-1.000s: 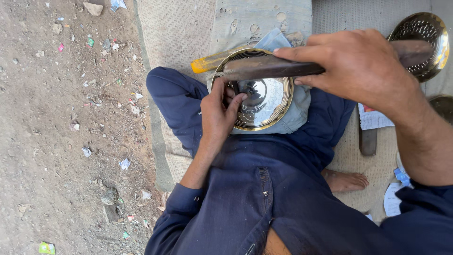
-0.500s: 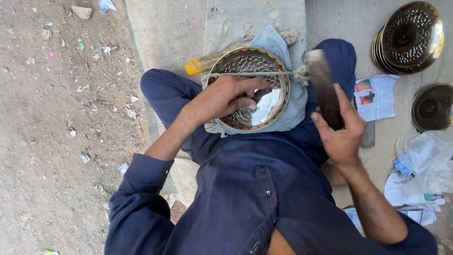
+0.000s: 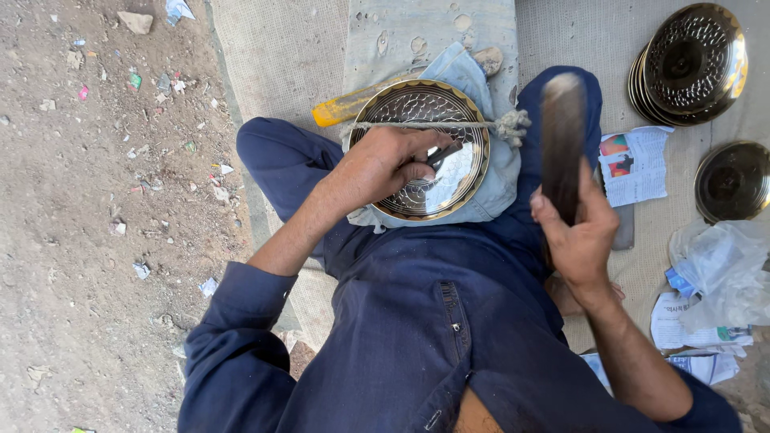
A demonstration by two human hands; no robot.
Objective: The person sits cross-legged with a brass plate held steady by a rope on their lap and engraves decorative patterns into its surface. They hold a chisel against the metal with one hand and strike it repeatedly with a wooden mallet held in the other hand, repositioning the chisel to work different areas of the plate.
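The patterned metal plate [image 3: 423, 150] lay on a pale blue cloth [image 3: 489, 172] across the seated person's lap, a cord [image 3: 437, 124] stretched over its upper part. The left hand [image 3: 385, 164] rested on the plate, fingers curled around a small dark tool [image 3: 443, 152] set against the polished centre. Compared with half a second earlier, the left hand remained on the plate, while the right hand [image 3: 579, 236] had drawn the dark striking tool [image 3: 561, 144] upright and slightly nearer the plate; I judged another blow was being readied. The right fingers were closed around its lower end, forearm angled up from the lower right. A yellow handle [image 3: 345, 108] lay behind the plate. Stacked plates [image 3: 690, 64] stood well apart.
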